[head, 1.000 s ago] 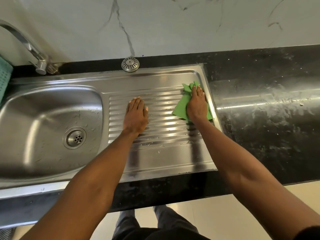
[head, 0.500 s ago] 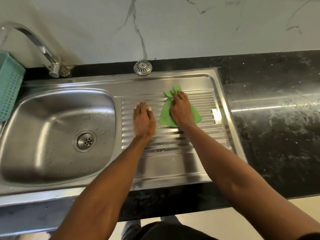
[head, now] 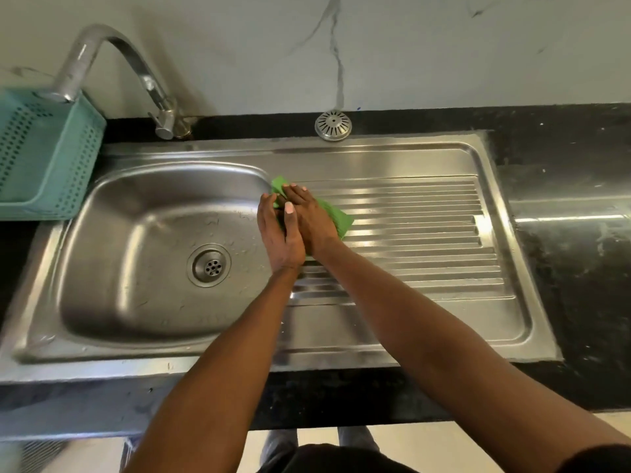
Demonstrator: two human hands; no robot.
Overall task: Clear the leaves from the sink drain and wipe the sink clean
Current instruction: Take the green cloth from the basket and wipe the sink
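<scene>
The steel sink (head: 143,349) has a bowl on the left and a ribbed drainboard (head: 420,233) on the right. The drain (head: 209,265) in the bowl shows bare metal holes with no leaves on it. A green cloth (head: 338,218) lies at the drainboard's left end, by the bowl's rim. My right hand (head: 312,218) presses flat on the cloth. My left hand (head: 276,230) lies right beside it on the rim, its thumb against the right hand and its fingertips at the cloth's edge.
A curved faucet (head: 112,52) rises at the back left, with a teal perforated basket (head: 44,151) under its spout. A round metal strainer cap (head: 333,125) sits on the black counter (head: 573,268) behind the sink. A marble wall stands behind.
My right hand has slid the cloth leftward across the drainboard, from its right end to the bowl's rim. My left hand now touches the right hand instead of lying apart.
</scene>
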